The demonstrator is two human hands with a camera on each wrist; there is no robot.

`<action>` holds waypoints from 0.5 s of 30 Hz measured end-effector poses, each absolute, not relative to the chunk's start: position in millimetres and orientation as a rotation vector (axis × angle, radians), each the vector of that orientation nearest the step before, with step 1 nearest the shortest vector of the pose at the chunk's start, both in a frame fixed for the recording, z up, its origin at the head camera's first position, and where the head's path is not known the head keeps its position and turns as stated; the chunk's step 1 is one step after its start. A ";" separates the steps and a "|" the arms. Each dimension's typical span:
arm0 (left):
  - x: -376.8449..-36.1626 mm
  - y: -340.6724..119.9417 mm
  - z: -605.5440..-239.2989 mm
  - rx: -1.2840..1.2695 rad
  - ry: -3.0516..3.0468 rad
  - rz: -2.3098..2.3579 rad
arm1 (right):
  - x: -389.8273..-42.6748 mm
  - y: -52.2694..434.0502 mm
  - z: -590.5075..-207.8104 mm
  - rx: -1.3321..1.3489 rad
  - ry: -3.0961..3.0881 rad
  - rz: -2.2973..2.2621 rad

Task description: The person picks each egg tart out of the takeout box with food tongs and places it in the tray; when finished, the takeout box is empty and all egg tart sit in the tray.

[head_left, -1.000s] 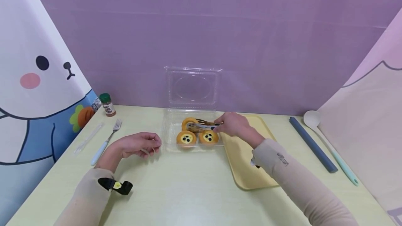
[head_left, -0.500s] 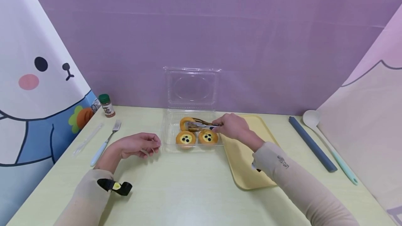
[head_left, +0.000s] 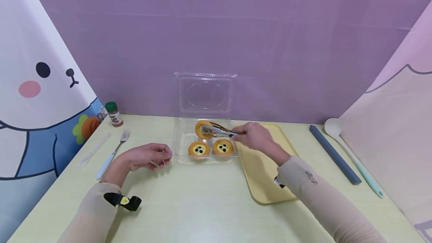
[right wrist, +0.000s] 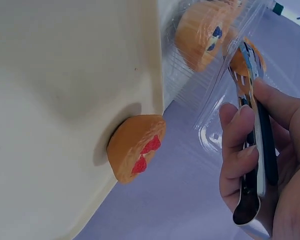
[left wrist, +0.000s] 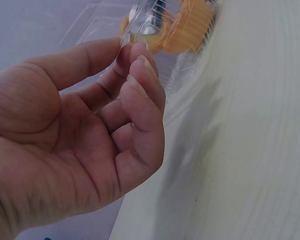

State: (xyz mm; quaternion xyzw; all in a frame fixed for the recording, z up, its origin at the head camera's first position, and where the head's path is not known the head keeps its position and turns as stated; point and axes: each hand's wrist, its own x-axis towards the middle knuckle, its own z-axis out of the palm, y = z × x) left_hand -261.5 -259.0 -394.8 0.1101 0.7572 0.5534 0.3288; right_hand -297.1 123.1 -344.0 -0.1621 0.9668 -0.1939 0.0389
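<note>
A hinged clear plastic container (head_left: 183, 141) stands with its lid (head_left: 206, 95) raised. Two egg-tart-like pastries with dark berries, one left (head_left: 198, 148) and one right (head_left: 223, 147), sit at its front. My left hand (head_left: 148, 156) pinches the container's near left edge between thumb and fingers, clearest in the left wrist view (left wrist: 90, 130). Metal tongs (head_left: 219, 130) are gripped in my right hand (head_left: 254, 137). Their tips clasp a third round pastry (head_left: 201, 129), tilted on its side over the back of the container. In the right wrist view the tongs' tips overlap that pastry (right wrist: 240, 65).
Right of the container lies a yellow tray (head_left: 260, 183), bearing a pastry with red fruit (right wrist: 137, 150). Farther right are a dark blue bar (head_left: 334, 155) and a long-handled spoon (head_left: 354, 156). Left stand a green-capped jar (head_left: 114, 114), a fork (head_left: 114, 153) and a clear thin packet (head_left: 94, 150).
The tongs, with the third pastry in them, have risen slightly and shifted a little right. My right hand moved with them. My left hand has kept its place at the container's edge.
</note>
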 end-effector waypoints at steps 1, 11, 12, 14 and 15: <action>-261.3 -258.9 -394.7 0.290 1.982 1.449 | -296.4 124.2 -343.6 -0.496 2.965 -0.606; -260.4 -258.7 -395.0 0.303 1.982 1.447 | -289.0 133.4 -335.4 -0.467 2.981 -0.689; -260.4 -258.6 -395.0 0.304 1.982 1.447 | -287.7 134.4 -333.9 -0.467 2.982 -0.696; -260.4 -258.7 -394.9 0.302 1.982 1.448 | -285.4 137.1 -331.4 -0.465 2.982 -0.716; -260.5 -258.7 -394.9 0.301 1.984 1.447 | -284.1 139.0 -330.2 -0.470 2.981 -0.725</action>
